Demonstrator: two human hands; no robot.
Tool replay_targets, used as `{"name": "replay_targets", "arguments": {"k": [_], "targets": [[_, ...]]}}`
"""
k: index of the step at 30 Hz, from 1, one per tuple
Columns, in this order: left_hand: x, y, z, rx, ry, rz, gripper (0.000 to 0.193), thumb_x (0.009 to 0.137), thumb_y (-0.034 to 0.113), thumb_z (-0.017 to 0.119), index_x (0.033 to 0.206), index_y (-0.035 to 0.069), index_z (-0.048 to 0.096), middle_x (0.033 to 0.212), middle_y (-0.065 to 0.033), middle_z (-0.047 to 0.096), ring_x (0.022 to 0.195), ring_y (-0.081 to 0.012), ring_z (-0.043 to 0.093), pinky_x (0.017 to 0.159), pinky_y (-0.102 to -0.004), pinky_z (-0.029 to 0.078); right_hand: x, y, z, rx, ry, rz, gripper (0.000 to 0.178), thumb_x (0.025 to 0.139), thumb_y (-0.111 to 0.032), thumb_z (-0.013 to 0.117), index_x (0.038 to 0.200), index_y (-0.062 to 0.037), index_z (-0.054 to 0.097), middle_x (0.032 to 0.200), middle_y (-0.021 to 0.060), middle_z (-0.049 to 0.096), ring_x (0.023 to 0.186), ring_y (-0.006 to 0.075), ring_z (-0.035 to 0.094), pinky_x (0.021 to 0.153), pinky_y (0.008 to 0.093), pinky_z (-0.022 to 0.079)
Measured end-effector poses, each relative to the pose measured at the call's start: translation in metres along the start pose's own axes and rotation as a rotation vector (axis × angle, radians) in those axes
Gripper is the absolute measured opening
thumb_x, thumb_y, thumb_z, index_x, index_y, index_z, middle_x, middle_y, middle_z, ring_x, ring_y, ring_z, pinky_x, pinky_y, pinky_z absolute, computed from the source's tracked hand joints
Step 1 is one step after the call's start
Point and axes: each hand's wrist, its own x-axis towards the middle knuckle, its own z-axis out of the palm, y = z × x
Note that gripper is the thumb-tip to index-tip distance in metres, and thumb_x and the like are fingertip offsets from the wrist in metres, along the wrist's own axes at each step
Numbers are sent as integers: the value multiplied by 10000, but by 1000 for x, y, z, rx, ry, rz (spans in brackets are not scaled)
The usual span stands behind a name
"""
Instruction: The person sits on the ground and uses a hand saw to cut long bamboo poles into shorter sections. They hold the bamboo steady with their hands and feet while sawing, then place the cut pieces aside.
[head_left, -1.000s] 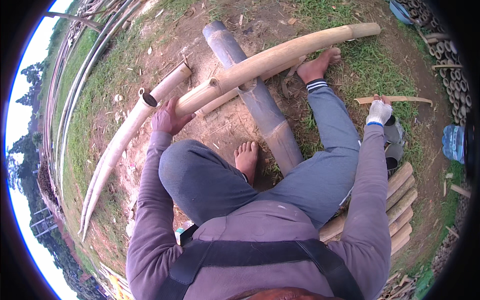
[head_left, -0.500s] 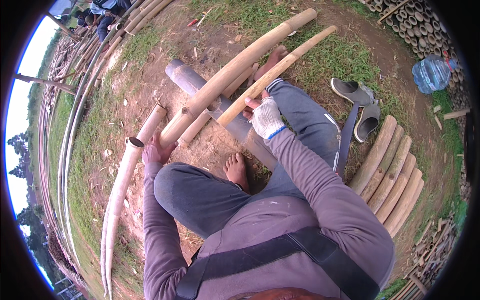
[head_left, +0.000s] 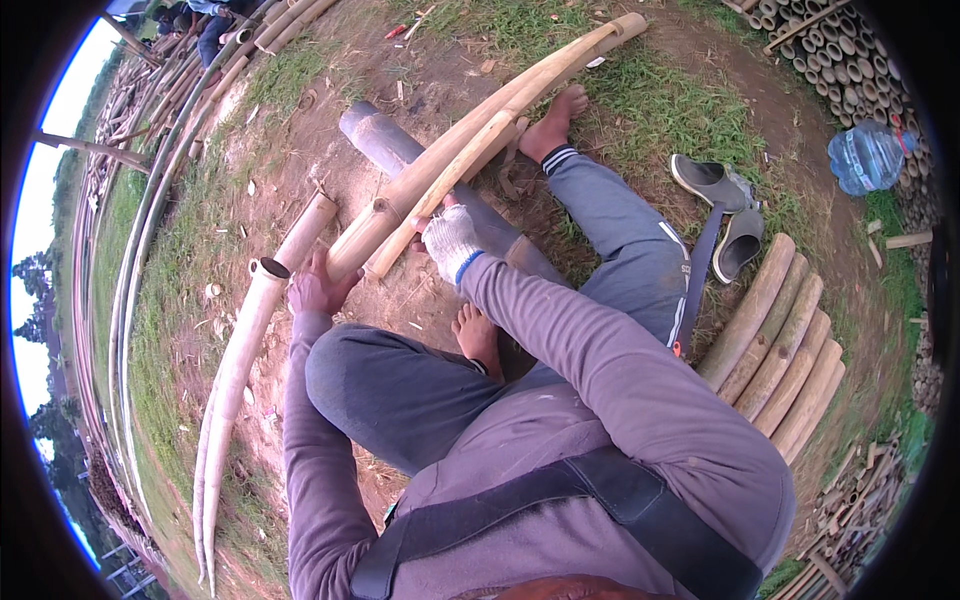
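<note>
A thick pale bamboo pole (head_left: pixel 425 167) slants from lower left to upper right. My bare left hand (head_left: pixel 318 287) is closed round its near end, thumb on the right side. A thinner bamboo strip (head_left: pixel 463 162) runs alongside the pole, its far part overlapping the pole's right side. My right hand (head_left: pixel 452 240), in a white knit glove with a blue cuff, grips the strip near its lower end; bare fingertips show. Beneath the pole, a thick greyish bamboo log (head_left: pixel 378 138) crosses at an angle and passes between my legs. Part of another bamboo piece shows under the pole.
Left of my left hand lie a bamboo tube (head_left: pixel 255 310) and a short bamboo piece (head_left: pixel 308 228). Cut bamboo lengths (head_left: pixel 755 340) lie at right, near grey shoes (head_left: pixel 740 245) and a blue water jug (head_left: pixel 865 158). Bamboo stacks (head_left: pixel 825 50) stand farther off; people (head_left: pixel 212 30) sit at far left.
My right hand has moved left and slightly nearer with the strip, bringing it from apart to alongside the thick pole. My left hand stays at the pole's end, slightly nearer.
</note>
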Motion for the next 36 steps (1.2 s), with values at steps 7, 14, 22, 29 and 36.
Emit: {"name": "replay_targets", "arguments": {"k": [7, 14, 22, 29, 36], "targets": [[-7, 15, -15, -20, -3, -44, 943, 780, 789, 755, 1474, 179, 567, 1305, -199, 715, 1185, -396, 709, 978, -519, 559, -10, -8, 13, -17, 32, -10, 489, 978, -6, 718, 1405, -82, 491, 1030, 97, 694, 736, 188, 717, 552, 292, 620], [-15, 6, -15, -8, -7, -54, 902, 804, 786, 736, 1464, 193, 578, 1313, -188, 709, 1203, -379, 701, 963, -529, 554, -9, 0, 29, -61, 37, 31, 430, 996, -26, 705, 1372, -116, 517, 1023, 82, 693, 766, 189, 716, 598, 307, 614], [-7, 5, -6, -46, -11, -32, 954, 781, 761, 774, 1496, 169, 556, 1359, -188, 687, 1228, -399, 685, 999, -523, 553, 39, -94, -36, -17, 103, -103, 366, 989, -47, 711, 1302, -133, 541, 1045, 90, 682, 790, 221, 695, 610, 349, 584], [-5, 20, -16, 5, -46, -52, 969, 795, 747, 771, 1530, 165, 526, 1397, -208, 675, 1210, -430, 695, 1008, -533, 548, 101, -187, -119, 64, 72, -121, 345, 961, -51, 728, 1251, -156, 574, 1107, 68, 642, 936, 249, 666, 729, 398, 556], [-9, 4, -6, -22, -11, -21, 949, 782, 765, 772, 1482, 161, 556, 1367, -188, 683, 1186, -418, 701, 976, -536, 561, 109, -173, -110, 104, 23, -65, 364, 959, -59, 741, 1263, -152, 565, 1138, 61, 614, 936, 240, 640, 737, 387, 554]]}}
